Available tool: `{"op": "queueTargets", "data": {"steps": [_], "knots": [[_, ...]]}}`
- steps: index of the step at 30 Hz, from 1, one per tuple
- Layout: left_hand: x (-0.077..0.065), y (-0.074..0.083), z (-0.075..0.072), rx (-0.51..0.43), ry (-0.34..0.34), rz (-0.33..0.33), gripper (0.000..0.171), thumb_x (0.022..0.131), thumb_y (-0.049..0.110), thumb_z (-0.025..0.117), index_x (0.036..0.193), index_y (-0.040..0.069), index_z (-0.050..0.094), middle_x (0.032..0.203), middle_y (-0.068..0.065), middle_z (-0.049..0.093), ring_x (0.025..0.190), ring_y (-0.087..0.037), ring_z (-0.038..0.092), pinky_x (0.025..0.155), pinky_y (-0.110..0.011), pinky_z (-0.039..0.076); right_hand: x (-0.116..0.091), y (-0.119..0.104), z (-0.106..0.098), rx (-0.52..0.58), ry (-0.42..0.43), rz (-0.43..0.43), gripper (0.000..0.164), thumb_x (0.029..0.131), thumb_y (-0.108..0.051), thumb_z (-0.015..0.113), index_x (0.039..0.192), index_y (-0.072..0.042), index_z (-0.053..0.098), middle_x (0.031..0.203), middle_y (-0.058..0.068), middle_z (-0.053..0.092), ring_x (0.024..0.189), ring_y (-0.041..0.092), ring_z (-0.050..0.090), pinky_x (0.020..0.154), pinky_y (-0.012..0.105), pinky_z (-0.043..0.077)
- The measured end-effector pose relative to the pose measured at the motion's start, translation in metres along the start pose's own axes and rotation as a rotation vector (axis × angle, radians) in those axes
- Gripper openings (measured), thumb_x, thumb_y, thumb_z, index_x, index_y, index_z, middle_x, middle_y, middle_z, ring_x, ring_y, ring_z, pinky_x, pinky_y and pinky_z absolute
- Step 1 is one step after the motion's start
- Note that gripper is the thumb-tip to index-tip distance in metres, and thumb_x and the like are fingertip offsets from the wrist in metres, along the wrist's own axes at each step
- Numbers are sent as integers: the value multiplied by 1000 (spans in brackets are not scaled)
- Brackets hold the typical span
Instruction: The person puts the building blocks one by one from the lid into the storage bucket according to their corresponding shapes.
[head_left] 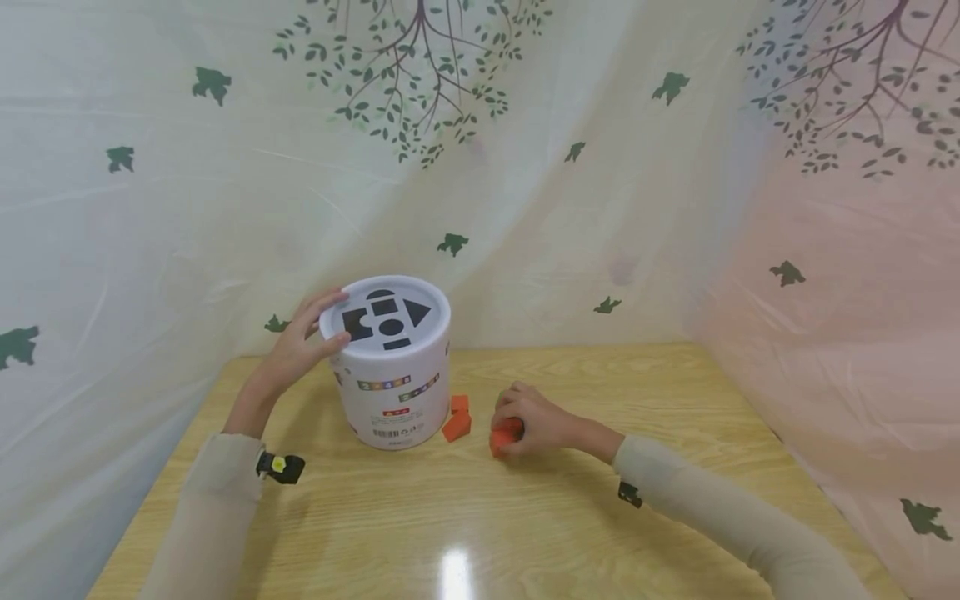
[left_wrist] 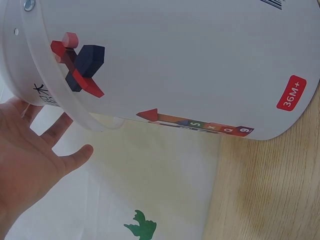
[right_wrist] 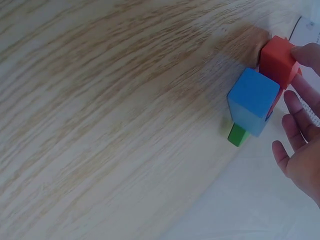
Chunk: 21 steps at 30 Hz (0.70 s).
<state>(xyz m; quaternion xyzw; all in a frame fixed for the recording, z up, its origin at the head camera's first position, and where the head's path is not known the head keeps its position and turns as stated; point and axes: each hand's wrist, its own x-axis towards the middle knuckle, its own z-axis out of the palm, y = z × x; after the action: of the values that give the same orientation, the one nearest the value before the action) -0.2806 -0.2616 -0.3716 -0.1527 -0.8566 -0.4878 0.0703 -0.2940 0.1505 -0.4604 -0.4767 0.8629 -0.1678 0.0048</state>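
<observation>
A white bucket (head_left: 393, 383) stands upright, with shape holes in its lid (head_left: 411, 337). My left hand (head_left: 296, 346) spreads its fingers along the left side of the lid's rim; in the left wrist view, the hand (left_wrist: 32, 155) touches the bucket near its white handle (left_wrist: 55, 85). To the bucket's right, my right hand (head_left: 536, 421) pinches a red block (head_left: 498, 440) low over the table. In the right wrist view, the thumb lies on that red block (right_wrist: 278, 61). A blue block (right_wrist: 252, 97) and a green block (right_wrist: 237, 135) appear beside it, hidden in the head view.
Two orange-red blocks, one squarish (head_left: 460, 403) and one angular (head_left: 457, 427), lie against the bucket's right base. The wooden table (head_left: 360, 533) reaches back to a hanging cloth (head_left: 525, 250) printed with leaves and branches. Light glares off the table's front.
</observation>
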Motion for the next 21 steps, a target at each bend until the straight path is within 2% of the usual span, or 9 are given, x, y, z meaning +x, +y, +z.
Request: {"op": "queueTargets", "data": {"steps": [6, 10, 16, 21], "knots": [[0, 0, 0, 2, -4, 0, 74, 97, 26, 65, 161, 20, 29, 171, -11, 13, 155, -42, 14, 120, -75, 15, 4, -2, 3, 30, 31, 5, 29, 74, -25, 87, 100, -17, 75, 103, -3, 67, 97, 11, 47, 84, 27, 40], [-1, 1, 0, -4, -7, 1, 74, 97, 27, 64, 162, 20, 29, 171, -11, 12, 155, -42, 13, 120, -75, 15, 7, -3, -1, 35, 44, 8, 26, 78, -24, 85, 101, -17, 75, 99, -4, 68, 95, 11, 47, 83, 27, 40], [-2, 2, 1, -8, -7, 3, 74, 97, 27, 64, 162, 20, 29, 171, -11, 13, 155, -41, 13, 120, -75, 14, 12, -5, -18, 67, 81, 24, 27, 80, -22, 83, 105, -13, 75, 103, -1, 70, 98, 21, 53, 86, 31, 42], [-2, 2, 1, -12, -4, 7, 74, 97, 27, 64, 161, 19, 30, 170, -12, 14, 155, -41, 14, 120, -75, 14, 18, -4, -37, 69, 142, 6, 27, 80, -18, 81, 105, -13, 74, 102, -1, 69, 99, 22, 55, 87, 33, 45]]}}
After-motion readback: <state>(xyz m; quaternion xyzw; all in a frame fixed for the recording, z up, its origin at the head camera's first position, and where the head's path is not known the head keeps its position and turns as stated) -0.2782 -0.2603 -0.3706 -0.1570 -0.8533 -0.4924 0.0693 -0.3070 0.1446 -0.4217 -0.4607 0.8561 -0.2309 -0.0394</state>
